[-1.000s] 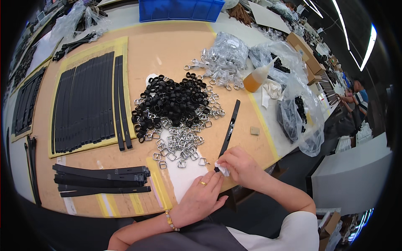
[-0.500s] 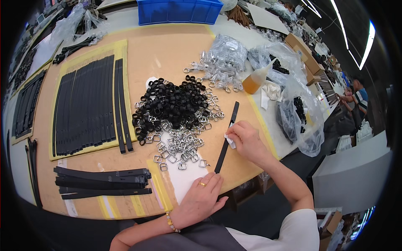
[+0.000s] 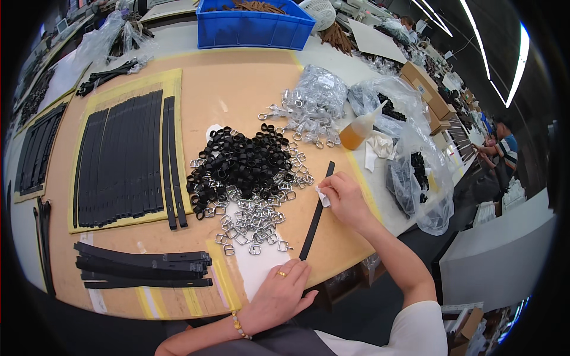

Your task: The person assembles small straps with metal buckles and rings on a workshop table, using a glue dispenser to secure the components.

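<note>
A single black strap (image 3: 316, 212) lies flat on the wooden table (image 3: 237, 89), its long axis running from the near table edge up and slightly to the right, away from the person; its far end points toward a glue bottle (image 3: 357, 132) of amber liquid. The right hand (image 3: 343, 199) rests on the strap's upper half, fingers pinched together on a small white cloth (image 3: 322, 197) pressed against the strap. The left hand (image 3: 279, 293) lies palm down, fingers spread and holding nothing, at the strap's near end by the table edge. To the left of the strap lie a heap of black loops (image 3: 243, 163) and loose metal buckles (image 3: 249, 219). Further left, rows of black straps (image 3: 122, 157) lie side by side, with a small stack of straps (image 3: 145, 267) near the front edge.
</note>
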The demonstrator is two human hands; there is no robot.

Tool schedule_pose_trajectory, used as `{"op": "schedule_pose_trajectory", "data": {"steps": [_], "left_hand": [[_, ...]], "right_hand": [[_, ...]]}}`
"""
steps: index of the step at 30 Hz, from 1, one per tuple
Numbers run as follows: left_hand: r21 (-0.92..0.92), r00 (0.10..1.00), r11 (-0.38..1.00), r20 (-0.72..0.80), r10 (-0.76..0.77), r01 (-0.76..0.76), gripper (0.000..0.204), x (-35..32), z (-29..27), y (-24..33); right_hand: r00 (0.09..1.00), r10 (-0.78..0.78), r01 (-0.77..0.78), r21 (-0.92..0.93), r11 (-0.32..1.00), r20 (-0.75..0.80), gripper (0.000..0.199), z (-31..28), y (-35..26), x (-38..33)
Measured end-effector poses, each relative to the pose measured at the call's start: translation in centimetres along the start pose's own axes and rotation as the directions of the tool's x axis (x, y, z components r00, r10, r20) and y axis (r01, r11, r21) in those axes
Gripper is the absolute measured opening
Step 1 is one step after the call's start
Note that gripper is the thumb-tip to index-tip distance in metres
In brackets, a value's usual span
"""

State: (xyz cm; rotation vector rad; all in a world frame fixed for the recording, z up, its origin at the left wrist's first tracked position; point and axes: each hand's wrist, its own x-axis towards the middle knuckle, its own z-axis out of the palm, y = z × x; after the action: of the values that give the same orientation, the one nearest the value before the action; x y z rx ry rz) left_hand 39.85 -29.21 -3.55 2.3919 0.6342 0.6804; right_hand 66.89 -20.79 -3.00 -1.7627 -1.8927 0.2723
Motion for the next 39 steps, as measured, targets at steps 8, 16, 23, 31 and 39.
{"op": "schedule_pose_trajectory", "data": {"steps": [8,16,23,31,39], "left_hand": [[-0.029,1.000,0.999,0.017,-0.020,0.021,0.053,-0.2,0.0,-0.5],[-0.042,1.000,0.999,-0.016,-0.008,0.007,0.052,-0.2,0.3,-0.5],[-0.012,0.999,0.999,0.023,-0.031,0.031,0.052,-0.4,0.0,-0.1],[-0.041,1.000,0.999,-0.013,-0.024,0.024,0.052,-0.3,0.1,-0.5],[-0.041,1.000,0.999,0.005,-0.027,0.027,0.052,0.0,0.0,-0.2]], "right_hand": [[0.980,-0.116,0.085,0.189,0.978,0.159,0.005,0.5,-5.9,-6.0],[0.997,0.077,-0.077,0.043,0.996,0.018,0.004,0.0,-0.7,-1.2],[0.978,-0.133,0.099,0.202,0.974,0.160,0.004,0.3,-6.2,-5.9],[0.994,-0.098,0.098,0.013,0.995,0.054,0.004,-0.1,-3.5,-3.4],[0.999,0.006,-0.008,-0.038,0.999,-0.041,0.004,-0.7,-0.3,-0.5]]}}
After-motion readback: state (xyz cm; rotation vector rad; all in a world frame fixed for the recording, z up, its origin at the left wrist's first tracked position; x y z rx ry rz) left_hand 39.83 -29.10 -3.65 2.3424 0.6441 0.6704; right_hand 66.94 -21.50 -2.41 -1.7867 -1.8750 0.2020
